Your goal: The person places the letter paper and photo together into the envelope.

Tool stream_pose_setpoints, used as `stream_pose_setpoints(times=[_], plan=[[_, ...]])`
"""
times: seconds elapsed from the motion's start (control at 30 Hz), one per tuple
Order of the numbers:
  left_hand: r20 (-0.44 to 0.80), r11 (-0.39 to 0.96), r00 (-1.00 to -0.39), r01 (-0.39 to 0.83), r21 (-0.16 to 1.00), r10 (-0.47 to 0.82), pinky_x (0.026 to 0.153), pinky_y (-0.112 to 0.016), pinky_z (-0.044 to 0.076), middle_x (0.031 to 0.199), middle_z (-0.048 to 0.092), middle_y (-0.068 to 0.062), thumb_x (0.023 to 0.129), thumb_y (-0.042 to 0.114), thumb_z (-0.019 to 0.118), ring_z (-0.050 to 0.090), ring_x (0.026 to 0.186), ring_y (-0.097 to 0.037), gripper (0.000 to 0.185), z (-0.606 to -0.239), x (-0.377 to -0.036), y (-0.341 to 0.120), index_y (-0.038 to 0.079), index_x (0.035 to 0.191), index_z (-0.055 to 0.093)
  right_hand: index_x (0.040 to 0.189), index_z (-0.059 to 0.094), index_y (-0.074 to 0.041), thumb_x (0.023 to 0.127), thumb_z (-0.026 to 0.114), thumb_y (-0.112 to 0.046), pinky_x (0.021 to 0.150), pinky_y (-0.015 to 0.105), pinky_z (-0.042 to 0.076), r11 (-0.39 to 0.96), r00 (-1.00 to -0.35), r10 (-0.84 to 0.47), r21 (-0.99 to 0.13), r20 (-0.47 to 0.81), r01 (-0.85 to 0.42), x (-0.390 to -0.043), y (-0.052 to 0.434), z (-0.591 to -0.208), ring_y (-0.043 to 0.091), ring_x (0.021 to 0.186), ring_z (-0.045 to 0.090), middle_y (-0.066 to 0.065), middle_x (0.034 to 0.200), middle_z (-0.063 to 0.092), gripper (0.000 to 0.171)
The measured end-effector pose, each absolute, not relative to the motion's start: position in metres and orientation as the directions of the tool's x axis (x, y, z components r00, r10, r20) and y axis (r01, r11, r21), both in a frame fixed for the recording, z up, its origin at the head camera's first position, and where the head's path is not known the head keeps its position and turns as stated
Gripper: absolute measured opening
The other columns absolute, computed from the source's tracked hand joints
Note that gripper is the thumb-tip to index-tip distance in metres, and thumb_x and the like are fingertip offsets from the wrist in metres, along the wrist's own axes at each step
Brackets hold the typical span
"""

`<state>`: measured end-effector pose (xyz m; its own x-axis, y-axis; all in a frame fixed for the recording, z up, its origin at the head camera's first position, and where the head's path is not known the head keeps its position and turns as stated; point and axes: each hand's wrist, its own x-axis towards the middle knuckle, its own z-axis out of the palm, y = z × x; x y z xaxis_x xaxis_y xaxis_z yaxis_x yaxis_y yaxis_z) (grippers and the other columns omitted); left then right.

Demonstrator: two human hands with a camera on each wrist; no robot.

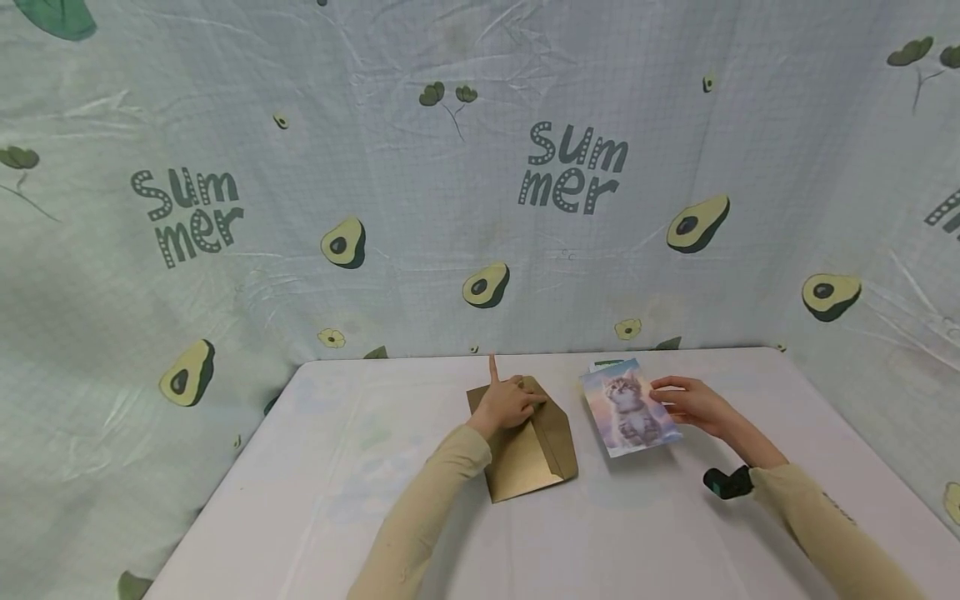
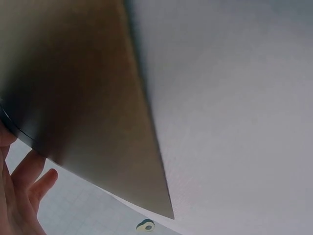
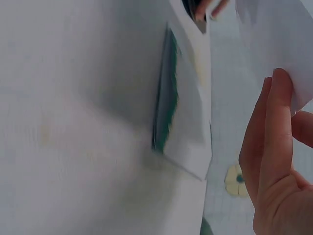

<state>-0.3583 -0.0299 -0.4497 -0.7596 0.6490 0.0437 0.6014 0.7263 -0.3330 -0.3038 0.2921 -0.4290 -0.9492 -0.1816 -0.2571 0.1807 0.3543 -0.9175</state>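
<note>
A gold-brown envelope (image 1: 534,454) lies on the white table (image 1: 360,467), its flap open toward the right. My left hand (image 1: 517,398) grips its far end, with the index finger sticking straight up. In the left wrist view the envelope (image 2: 83,93) fills the upper left, with my fingers (image 2: 29,191) below its edge. My right hand (image 1: 667,398) pinches the right edge of a card with a kitten picture (image 1: 628,410), held tilted just above the table. The right wrist view shows the card's white back (image 3: 274,34) and my fingers (image 3: 271,147).
A small stack of cards (image 1: 604,364) with a green edge lies on the table behind the kitten card, also seen as the stack (image 3: 188,117) in the right wrist view. An avocado-print cloth (image 1: 480,208) walls the table's back and sides. A black wrist strap (image 1: 727,482) sits on my right forearm.
</note>
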Motion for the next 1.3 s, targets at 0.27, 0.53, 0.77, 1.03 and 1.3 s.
stream_pose_setpoints(times=[0.27, 0.53, 0.77, 1.03, 1.3], plan=[[0.042, 0.729, -0.762, 0.6, -0.329, 0.646, 0.101, -0.067, 0.007, 0.123, 0.056, 0.016, 0.092, 0.03, 0.036, 0.041, 0.126, -0.013, 0.036, -0.451, -0.359, -0.029, 0.043, 0.124, 0.048, 0.126, 0.04, 0.009, 0.087, 0.056, -0.026, 0.065, 0.023, 0.049, 0.39, -0.937, -0.274, -0.916, -0.217, 0.098, -0.307, 0.256, -0.441, 0.005, 0.08, 0.053, -0.002, 0.096, 0.057, 0.055], [0.051, 0.728, -0.757, 0.604, -0.323, 0.651, 0.101, -0.067, 0.009, 0.121, 0.056, 0.017, 0.091, 0.033, 0.037, 0.045, 0.119, -0.011, 0.035, -0.453, -0.361, -0.029, 0.043, 0.123, 0.049, 0.121, 0.046, 0.008, 0.085, 0.058, -0.022, 0.059, 0.023, 0.048, 0.434, -0.943, -0.254, -0.897, -0.213, 0.085, -0.311, 0.231, -0.45, 0.009, 0.07, 0.049, 0.004, 0.091, 0.058, 0.048], [0.081, 0.714, -0.733, 0.623, -0.318, 0.676, 0.098, -0.07, -0.003, 0.114, 0.059, 0.021, 0.092, 0.035, 0.033, 0.048, 0.11, -0.008, 0.037, -0.469, -0.381, -0.029, 0.049, 0.124, 0.043, 0.115, 0.05, 0.008, 0.085, 0.057, -0.014, 0.049, 0.02, 0.042, 0.424, -0.948, -0.261, -0.904, -0.184, 0.059, -0.315, 0.211, -0.456, 0.006, 0.057, 0.044, -0.001, 0.073, 0.055, 0.037], [0.062, 0.732, -0.752, 0.615, -0.294, 0.656, 0.099, -0.069, 0.008, 0.116, 0.059, 0.017, 0.09, 0.031, 0.039, 0.047, 0.117, -0.01, 0.037, -0.458, -0.37, -0.029, 0.039, 0.125, 0.049, 0.105, 0.055, 0.007, 0.081, 0.058, -0.009, 0.045, 0.021, 0.038, 0.465, -0.97, -0.199, -0.885, -0.138, 0.03, -0.324, 0.195, -0.462, 0.007, 0.048, 0.041, -0.001, 0.063, 0.052, 0.028], [0.081, 0.76, -0.769, 0.6, -0.249, 0.634, 0.1, -0.069, 0.009, 0.115, 0.062, 0.006, 0.09, 0.03, 0.041, 0.044, 0.123, -0.014, 0.038, -0.452, -0.362, -0.032, 0.032, 0.127, 0.046, 0.099, 0.057, 0.003, 0.078, 0.06, -0.008, 0.048, 0.024, 0.045, 0.531, -0.991, -0.113, -0.847, -0.071, 0.0, -0.331, 0.185, -0.468, 0.008, 0.052, 0.051, 0.007, 0.072, 0.063, 0.023]])
